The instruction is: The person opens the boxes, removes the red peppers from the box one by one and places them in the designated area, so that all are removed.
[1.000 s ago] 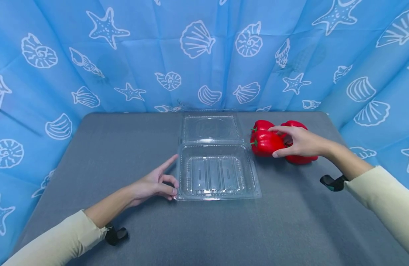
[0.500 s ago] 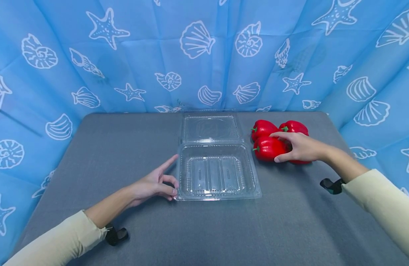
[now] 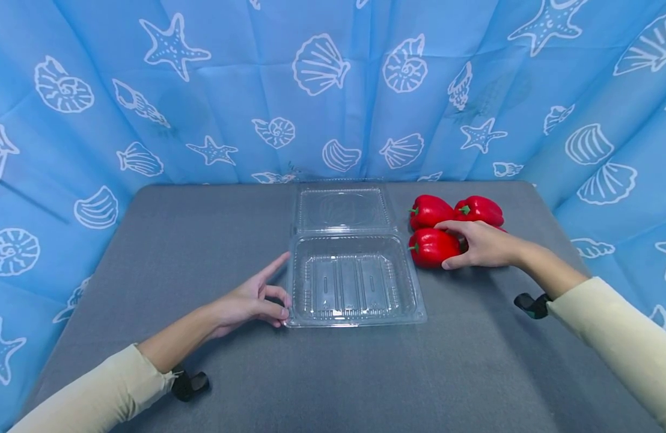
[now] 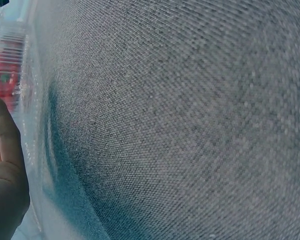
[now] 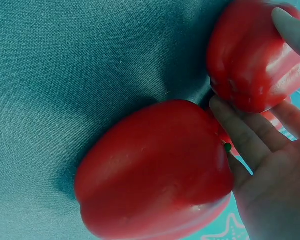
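My right hand (image 3: 487,243) grips a red bell pepper (image 3: 431,248), thumb on its near side and fingers on its far side. In the right wrist view this held pepper (image 5: 255,55) is at the top right, and another bell pepper (image 5: 155,170) lies on the cloth beside the palm. Two more bell peppers sit behind, one at the left (image 3: 429,210) and one at the right (image 3: 480,208). A hinged clear plastic container (image 3: 419,300) lies with its lid (image 3: 341,207) folded back. My left hand (image 3: 249,300) pinches its near left corner, index finger pointing along the left rim.
Grey cloth covers the table (image 3: 203,240). A blue curtain (image 3: 230,90) with white shell and starfish prints hangs behind and on both sides. Black straps hang at both wrists, the left strap (image 3: 189,385) below the sleeve cuff.
My right hand has moved nearer to me with the bell pepper, drawing it away from the pepper behind. The left hand and container have stayed in place.
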`<action>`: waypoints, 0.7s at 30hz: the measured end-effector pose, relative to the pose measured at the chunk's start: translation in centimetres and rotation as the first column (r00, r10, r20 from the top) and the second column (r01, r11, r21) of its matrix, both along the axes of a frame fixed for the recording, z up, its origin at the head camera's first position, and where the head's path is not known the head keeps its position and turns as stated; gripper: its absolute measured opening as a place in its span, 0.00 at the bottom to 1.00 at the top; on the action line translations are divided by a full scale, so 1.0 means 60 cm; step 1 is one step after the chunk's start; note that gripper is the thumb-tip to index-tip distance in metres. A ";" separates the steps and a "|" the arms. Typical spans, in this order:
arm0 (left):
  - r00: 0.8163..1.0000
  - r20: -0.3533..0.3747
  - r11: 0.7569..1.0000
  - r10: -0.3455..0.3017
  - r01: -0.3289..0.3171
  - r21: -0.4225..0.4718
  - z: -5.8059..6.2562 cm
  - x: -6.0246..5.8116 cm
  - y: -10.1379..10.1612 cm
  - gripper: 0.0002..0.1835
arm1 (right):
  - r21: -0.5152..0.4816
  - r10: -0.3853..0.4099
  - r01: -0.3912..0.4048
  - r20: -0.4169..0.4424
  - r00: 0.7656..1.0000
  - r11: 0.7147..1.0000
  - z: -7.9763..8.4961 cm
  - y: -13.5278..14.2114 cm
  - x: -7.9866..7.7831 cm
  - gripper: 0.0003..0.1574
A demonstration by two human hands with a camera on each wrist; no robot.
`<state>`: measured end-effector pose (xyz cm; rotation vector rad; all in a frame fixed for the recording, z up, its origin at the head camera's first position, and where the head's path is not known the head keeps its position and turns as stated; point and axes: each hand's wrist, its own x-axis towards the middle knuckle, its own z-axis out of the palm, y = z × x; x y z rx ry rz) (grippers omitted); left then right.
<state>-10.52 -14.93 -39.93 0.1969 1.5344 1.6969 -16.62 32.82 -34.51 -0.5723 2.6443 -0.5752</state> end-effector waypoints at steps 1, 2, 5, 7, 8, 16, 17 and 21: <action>1.000 -0.001 1.000 0.001 -0.001 0.002 0.000 0.000 0.000 0.61 | 0.003 0.003 -0.003 -0.004 1.000 1.000 0.000 0.000 -0.001 0.54; 1.000 -0.003 1.000 0.000 0.000 0.004 -0.001 0.000 0.000 0.61 | 0.007 0.007 -0.007 -0.008 1.000 1.000 0.001 -0.001 -0.001 0.53; 1.000 -0.004 1.000 0.002 -0.002 0.007 -0.001 0.001 0.000 0.61 | 0.018 0.019 -0.019 -0.012 1.000 1.000 0.003 0.000 -0.002 0.53; 1.000 -0.005 1.000 0.002 -0.002 0.010 -0.001 0.001 0.000 0.61 | 0.021 0.022 -0.022 -0.006 1.000 1.000 0.005 0.000 -0.003 0.54; 1.000 -0.004 1.000 0.003 -0.003 0.009 -0.001 0.001 0.000 0.61 | 0.022 0.021 -0.021 -0.003 1.000 1.000 0.006 0.001 -0.003 0.54; 1.000 -0.012 1.000 0.008 -0.008 0.006 -0.003 0.001 0.001 0.61 | 0.040 0.003 -0.002 -0.027 1.000 0.999 0.020 0.006 -0.002 0.52; 1.000 -0.012 1.000 0.009 -0.009 0.005 -0.003 0.001 0.001 0.61 | 0.036 0.006 -0.005 -0.032 0.999 0.999 0.022 0.007 -0.002 0.51; 1.000 -0.017 1.000 0.011 -0.011 -0.005 -0.003 0.000 0.000 0.60 | 0.013 0.007 -0.007 -0.038 0.999 1.000 0.030 0.011 -0.003 0.48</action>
